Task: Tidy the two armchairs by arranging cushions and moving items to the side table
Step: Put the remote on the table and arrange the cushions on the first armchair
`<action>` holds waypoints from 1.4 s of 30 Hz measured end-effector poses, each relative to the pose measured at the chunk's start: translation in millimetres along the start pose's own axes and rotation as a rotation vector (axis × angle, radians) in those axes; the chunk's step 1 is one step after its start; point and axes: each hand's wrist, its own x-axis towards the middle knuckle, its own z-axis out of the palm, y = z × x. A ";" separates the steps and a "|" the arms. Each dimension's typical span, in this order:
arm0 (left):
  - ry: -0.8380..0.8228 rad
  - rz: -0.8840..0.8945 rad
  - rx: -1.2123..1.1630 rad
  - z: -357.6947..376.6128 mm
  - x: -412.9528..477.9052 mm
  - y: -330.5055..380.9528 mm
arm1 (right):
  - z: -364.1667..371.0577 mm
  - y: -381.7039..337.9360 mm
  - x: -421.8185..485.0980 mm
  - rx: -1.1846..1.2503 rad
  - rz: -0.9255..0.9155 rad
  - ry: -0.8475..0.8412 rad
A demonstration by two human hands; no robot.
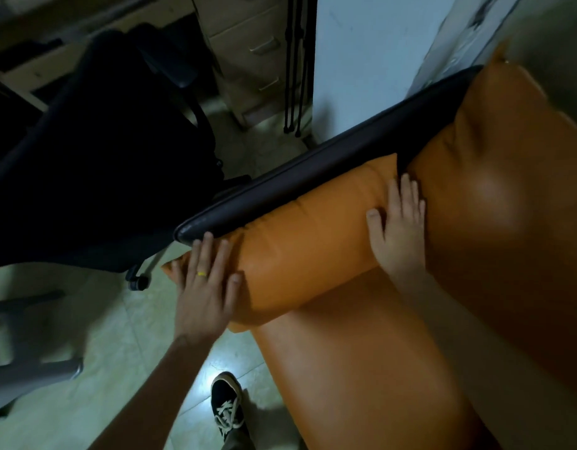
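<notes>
**Two flat hands on an orange cushion**

The left hand [205, 287] lies flat and open on the near end of the long orange cushion [306, 241], in the lower middle of the frame. Its fingers are spread, and their tips reach the dark armrest [313, 177]. One finger has a yellow ring [201, 273] on it. The right hand [399, 225] is flat and open too. It rests on the far end of the same cushion, near the middle of the frame, with its fingertips at the gap where the cushion meets the big orange back cushion [495, 196].

The long cushion lies along the inside of the armrest and on top of the orange seat [361, 368], which fills the lower right. The back cushion fills the right side.

Under the left arm, at the bottom of the frame, is a black shoe [227, 407] with white laces on the pale tiled floor [124, 336]. A black office chair [95, 151] sits in the upper left, just past the armrest. Behind it, at the top, are wooden drawers [248, 56]. The picture is a bit blurry.
</notes>
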 end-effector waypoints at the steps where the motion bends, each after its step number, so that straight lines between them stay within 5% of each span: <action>1: -0.017 0.062 0.012 2.8 -1.0 9.2 | 2.3 -1.8 -10.8 0.038 0.008 -0.031; 10: -0.209 -0.001 0.083 9.7 7.6 38.8 | -13.0 -2.9 -20.7 0.270 0.067 -0.335; 14: -0.340 -0.143 -0.052 -14.5 36.2 92.0 | -72.4 13.8 -38.0 0.180 -0.013 -0.312; 18: -0.401 0.237 -0.150 -34.5 90.6 190.4 | -142.8 41.4 -34.3 0.053 0.002 -0.135; 25: -0.219 0.886 -0.276 -35.6 157.1 383.2 | -194.5 90.2 -15.7 -0.229 0.197 0.016; 30: -0.239 1.010 0.116 -0.4 195.5 420.3 | -195.1 136.3 -28.1 -0.453 0.259 0.000; 36: -0.095 1.228 0.088 21.3 283.4 433.6 | -206.6 204.3 -78.0 -0.525 0.422 0.134; 42: -0.027 1.252 0.084 36.2 337.8 431.8 | -224.0 240.2 -114.0 -0.548 0.643 0.278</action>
